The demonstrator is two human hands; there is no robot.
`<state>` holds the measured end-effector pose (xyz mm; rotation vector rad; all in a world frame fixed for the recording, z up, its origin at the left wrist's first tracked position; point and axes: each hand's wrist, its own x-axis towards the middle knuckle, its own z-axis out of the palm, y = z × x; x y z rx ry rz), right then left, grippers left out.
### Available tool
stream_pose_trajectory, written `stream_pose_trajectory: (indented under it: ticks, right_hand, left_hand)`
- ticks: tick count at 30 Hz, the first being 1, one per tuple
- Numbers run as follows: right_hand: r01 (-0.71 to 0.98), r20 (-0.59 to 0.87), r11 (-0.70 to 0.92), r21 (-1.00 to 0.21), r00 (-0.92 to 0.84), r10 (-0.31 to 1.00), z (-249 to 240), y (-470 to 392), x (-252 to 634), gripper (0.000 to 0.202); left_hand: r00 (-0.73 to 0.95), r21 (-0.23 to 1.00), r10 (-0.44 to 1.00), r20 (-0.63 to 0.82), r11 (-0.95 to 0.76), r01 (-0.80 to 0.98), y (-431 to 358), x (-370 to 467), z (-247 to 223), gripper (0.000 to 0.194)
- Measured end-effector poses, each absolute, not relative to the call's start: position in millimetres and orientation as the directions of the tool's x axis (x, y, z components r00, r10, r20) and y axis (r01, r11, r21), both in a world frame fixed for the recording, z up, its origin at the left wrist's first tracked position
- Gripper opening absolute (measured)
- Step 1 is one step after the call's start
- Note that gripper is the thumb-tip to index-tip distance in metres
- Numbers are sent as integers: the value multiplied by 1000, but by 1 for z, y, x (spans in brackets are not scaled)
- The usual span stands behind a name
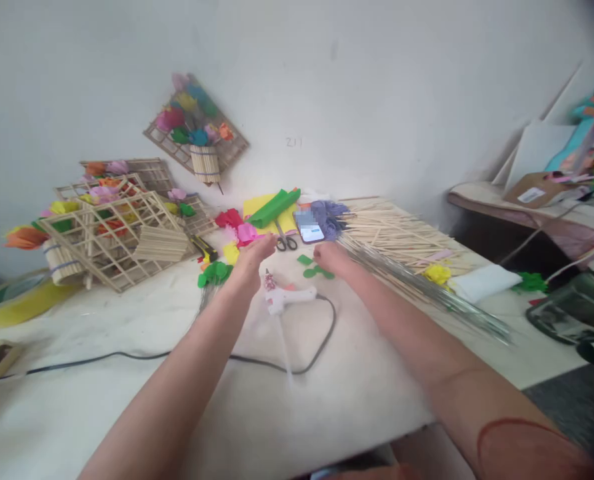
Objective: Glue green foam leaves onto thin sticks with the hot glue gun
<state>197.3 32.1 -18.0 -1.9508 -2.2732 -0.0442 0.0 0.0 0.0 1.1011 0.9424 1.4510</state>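
My left hand (255, 261) is held over the table with its fingers stretched out, close to the handles of the black scissors (287, 244). Nothing shows in its grasp. My right hand (331, 256) has its fingers curled together beside small green paper pieces (305, 259); whether it pinches anything is hidden. More green leaf-shaped cutouts (319, 273) lie just below that hand. Between my forearms a white hot glue gun (289, 298) rests on the table, its tip resting near a small red-and-white speckled thing (269, 281).
Bamboo lattice frames with paper flowers (119, 233) stand at left beside yellow tape (19, 297). Green paper (275, 208), a phone (309, 227) and thin wooden sticks (391, 227) lie behind. Wires (441, 300) extend right. A black cord (277, 365) crosses the table.
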Motion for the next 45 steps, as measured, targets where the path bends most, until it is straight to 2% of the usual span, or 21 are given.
stream_pose_trajectory:
  ticks: [7,10,16,20,26,36,45]
  right_hand:
    - [990,199,128,-56,-115,973,-24,35,198,29]
    - [994,224,93,-58,-78,971,-24,36,199,35]
    - [991,351,117,-58,-90,932,-24,41,207,32]
    - [994,408,63,-88,-22,913,-28,54,217,35]
    - [991,340,35,-127,10,941,-32,78,224,43]
    - [992,271,73,-100,-43,962,-37,99,227,46]
    - [990,181,104,-95,-86,980,-34,106,227,54]
  left_hand:
    - [-114,952,993,35,-68,-299,-4,6,1,29]
    - [-197,954,980,-16,-43,-295,-10,8,6,24]
    - [-181,981,983,16,-51,-186,-18,6,14,21]
    - [-178,991,984,21,-44,-127,-15,0,14,29]
    - [-198,997,980,-30,14,-80,-11,-8,10,46]
    - [-93,995,992,-84,77,-70,-12,-5,7,79]
    - [-56,996,995,-78,75,-52,-13,-4,8,85]
